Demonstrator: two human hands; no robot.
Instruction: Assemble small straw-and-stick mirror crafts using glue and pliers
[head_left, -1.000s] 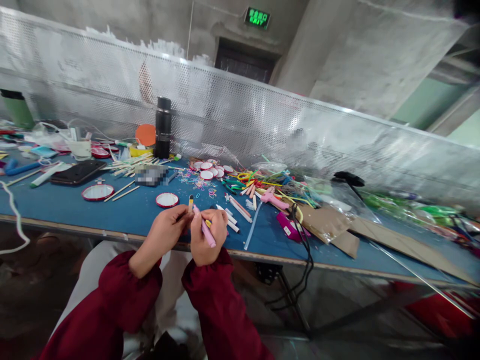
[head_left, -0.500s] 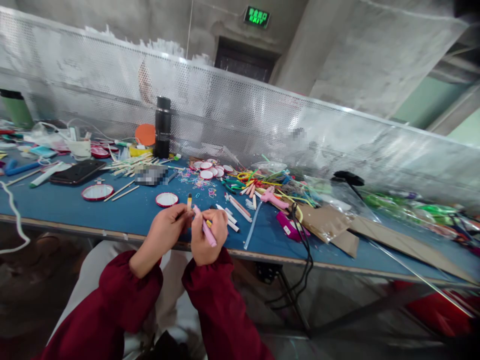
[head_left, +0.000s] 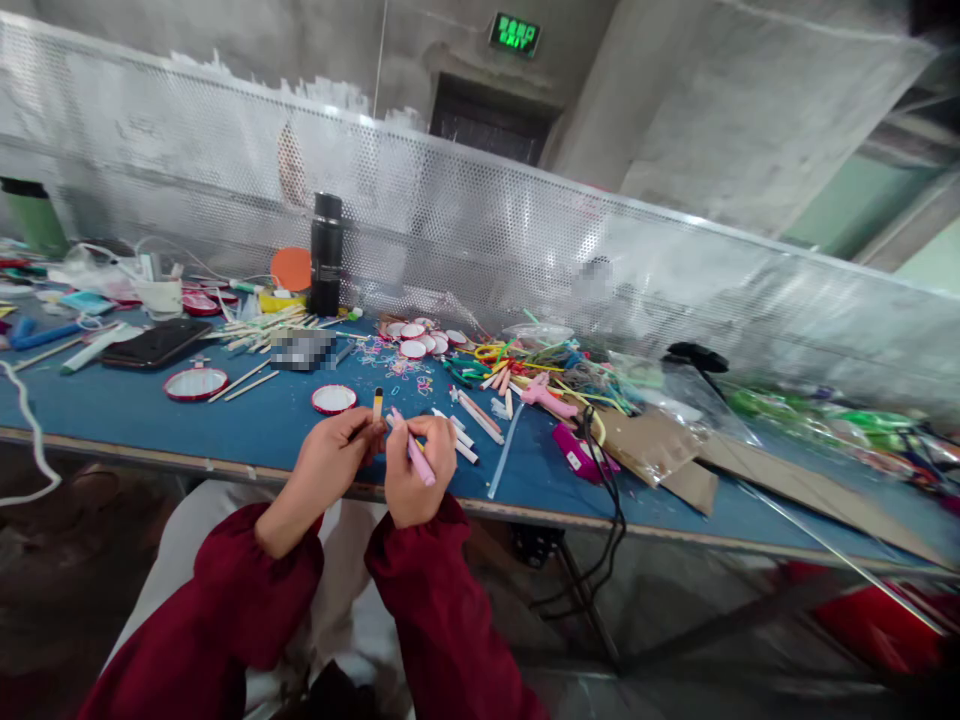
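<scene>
Pink cylindrical marker (head_left: 422, 466): rear end raised slightly since the frame half a second earlier; slants near the front edge of a blue-topped counter (head_left: 247, 425), tip toward the left hand (head_left: 334, 460).
Right-hand grip: right hand (head_left: 411, 492) closed round the marker.
Left-hand grip: pinching a small black-topped, yellow-banded piece (head_left: 378, 403), upright, just beside the marker's tip; contact cannot be told.
Surroundings: round, red-rimmed white disc (head_left: 334, 399) beyond the left hand; slender white pens (head_left: 463, 437) right of the right hand.

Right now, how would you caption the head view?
Left hand holding a dark-topped piece, right hand a pink pen, at a blue table.
</scene>
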